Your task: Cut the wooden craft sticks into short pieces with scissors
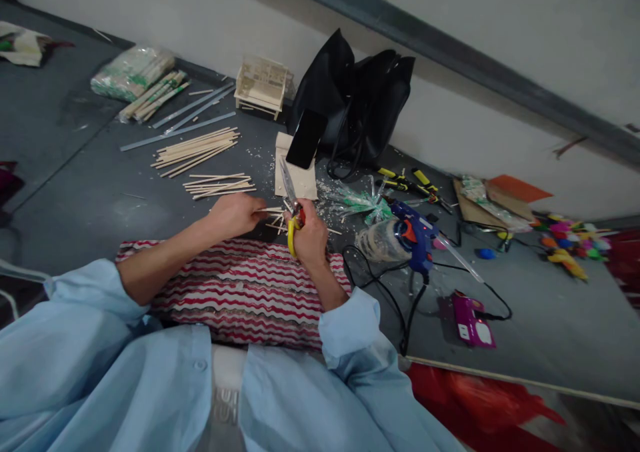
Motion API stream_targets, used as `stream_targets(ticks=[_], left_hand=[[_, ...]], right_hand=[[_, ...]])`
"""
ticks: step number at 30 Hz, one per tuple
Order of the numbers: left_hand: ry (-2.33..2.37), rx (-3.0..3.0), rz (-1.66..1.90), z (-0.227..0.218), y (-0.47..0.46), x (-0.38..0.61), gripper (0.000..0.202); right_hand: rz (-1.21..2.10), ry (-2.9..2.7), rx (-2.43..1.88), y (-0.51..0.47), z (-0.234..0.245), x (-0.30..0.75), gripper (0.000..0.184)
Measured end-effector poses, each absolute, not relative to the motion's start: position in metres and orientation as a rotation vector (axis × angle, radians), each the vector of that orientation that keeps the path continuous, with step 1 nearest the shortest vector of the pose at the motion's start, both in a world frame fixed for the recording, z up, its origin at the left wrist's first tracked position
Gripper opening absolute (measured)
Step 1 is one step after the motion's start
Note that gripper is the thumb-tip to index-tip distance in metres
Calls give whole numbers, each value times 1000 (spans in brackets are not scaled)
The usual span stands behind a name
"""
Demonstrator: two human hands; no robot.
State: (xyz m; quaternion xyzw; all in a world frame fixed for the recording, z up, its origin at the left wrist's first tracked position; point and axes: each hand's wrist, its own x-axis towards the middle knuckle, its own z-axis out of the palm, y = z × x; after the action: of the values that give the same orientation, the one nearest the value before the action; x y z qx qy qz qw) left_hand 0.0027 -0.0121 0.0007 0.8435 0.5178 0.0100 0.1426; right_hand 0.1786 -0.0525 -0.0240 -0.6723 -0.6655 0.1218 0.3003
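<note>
My left hand (235,214) is closed around the ends of thin wooden sticks (271,210), which point right toward the other hand. In my right hand (309,233) is a pair of scissors (288,180) with yellow and red handles, its blades pointing up and away from me. Short cut sticks (280,223) lie on the table between the two hands. Just beyond my left hand is a small row of sticks (220,185), with a larger bundle of longer sticks (197,151) behind it. Whether the blades touch a stick is hard to make out.
A striped cloth (240,292) covers the table's near edge. Behind stand a miniature wooden bench (260,89) and a black bag (350,105), with a phone (306,139) leaning there. At right are a blue glue gun (420,239) on a plastic jar (383,240), cables and a purple box (473,320).
</note>
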Motion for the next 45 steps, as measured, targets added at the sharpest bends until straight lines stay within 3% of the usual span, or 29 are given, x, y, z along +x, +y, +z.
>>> stream_targets(ticks=[13,22,45], left_hand=[[978,1848,742,-5,10,-15,36],[899,1544,1036,2,2,-12,40],[869,1644,1113,-2,2,-14,45]], right_hand=[[325,-1520,-1466,-40,-24,207,23],[423,-1706,-1432,-49,-17,195,36],[369,-2004,-1344,-53,-11,196,39]])
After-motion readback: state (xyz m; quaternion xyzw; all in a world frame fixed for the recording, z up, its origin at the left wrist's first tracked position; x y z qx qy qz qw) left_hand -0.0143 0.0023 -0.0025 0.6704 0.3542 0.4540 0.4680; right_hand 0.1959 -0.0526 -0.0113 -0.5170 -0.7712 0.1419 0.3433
